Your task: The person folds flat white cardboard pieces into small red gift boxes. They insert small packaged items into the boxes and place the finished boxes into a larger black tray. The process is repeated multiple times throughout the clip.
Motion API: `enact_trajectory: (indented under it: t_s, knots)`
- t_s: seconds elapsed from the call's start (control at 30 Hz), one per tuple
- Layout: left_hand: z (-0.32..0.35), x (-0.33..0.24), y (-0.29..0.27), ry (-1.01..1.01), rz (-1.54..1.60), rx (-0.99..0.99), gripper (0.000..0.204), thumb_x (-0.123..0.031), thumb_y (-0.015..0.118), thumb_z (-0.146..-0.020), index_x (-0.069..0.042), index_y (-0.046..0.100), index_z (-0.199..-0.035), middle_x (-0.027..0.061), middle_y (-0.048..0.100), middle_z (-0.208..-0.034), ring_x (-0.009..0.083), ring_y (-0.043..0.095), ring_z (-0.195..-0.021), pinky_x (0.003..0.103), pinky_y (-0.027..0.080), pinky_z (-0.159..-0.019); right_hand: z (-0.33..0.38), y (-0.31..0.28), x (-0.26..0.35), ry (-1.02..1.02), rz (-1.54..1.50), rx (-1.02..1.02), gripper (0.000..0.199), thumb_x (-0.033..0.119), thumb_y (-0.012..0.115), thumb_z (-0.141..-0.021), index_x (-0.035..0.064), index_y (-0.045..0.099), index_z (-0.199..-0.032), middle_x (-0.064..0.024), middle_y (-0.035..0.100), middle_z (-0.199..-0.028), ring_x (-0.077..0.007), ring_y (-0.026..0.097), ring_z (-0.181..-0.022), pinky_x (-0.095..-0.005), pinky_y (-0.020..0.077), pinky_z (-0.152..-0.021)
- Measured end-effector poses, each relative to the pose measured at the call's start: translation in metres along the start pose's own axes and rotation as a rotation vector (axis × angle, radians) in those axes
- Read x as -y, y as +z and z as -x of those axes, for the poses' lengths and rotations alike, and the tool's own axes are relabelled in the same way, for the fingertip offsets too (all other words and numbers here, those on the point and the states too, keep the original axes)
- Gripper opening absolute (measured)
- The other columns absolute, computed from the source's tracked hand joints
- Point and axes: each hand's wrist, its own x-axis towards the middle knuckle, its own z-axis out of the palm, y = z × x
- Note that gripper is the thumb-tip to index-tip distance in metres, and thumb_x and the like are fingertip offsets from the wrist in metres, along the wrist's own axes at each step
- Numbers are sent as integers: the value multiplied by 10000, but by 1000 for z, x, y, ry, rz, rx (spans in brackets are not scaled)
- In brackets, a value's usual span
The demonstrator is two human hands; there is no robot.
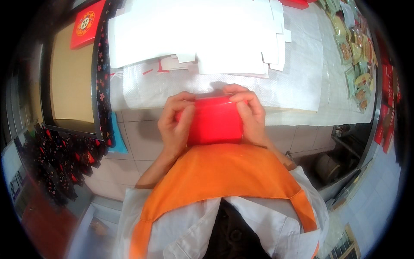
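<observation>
A glossy red box (215, 123) is held upright in front of my orange apron (224, 172), close to the table's near edge. My left hand (174, 123) grips its left side, with thumb and fingers closed at the upper corner. On the opposite side my right hand (252, 115) pinches the upper right corner between thumb and curled fingers. Just beyond the hands, flat white cardboard pieces (194, 34) lie in an overlapping pile on the table. The box's far side is hidden from view.
White woven sheeting (297, 88) covers the table. Several small wrapped packets (360, 60) line its right side. At left stands a tan-bottomed tray with a dark floral rim (103, 82), and a red printed box (88, 23) at its far end. Dark patterned bags (56, 162) hang below.
</observation>
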Motion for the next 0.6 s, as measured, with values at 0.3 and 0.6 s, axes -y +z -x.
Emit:
enact_trajectory:
  t_s: [0.3,0.6]
  knots:
    - [2,10,-1,90,-30,72,67,38,559,-753,-15,526,-777,94,565,-952,194,531,-899,277,399,-808,1,-7,-2,-13,110,85,195,118,354,-927,23,523,-951,-154,447,-1234,-191,426,-1128,-297,332,-939]
    - [-13,-14,-12,285,-360,255,215,-58,664,-703,-31,451,-691,129,590,-933,256,551,-842,321,434,-734,17,1,-26,-40,-88,25,310,169,387,-913,9,449,-1172,-175,365,-1301,-261,363,-1198,-343,280,-997]
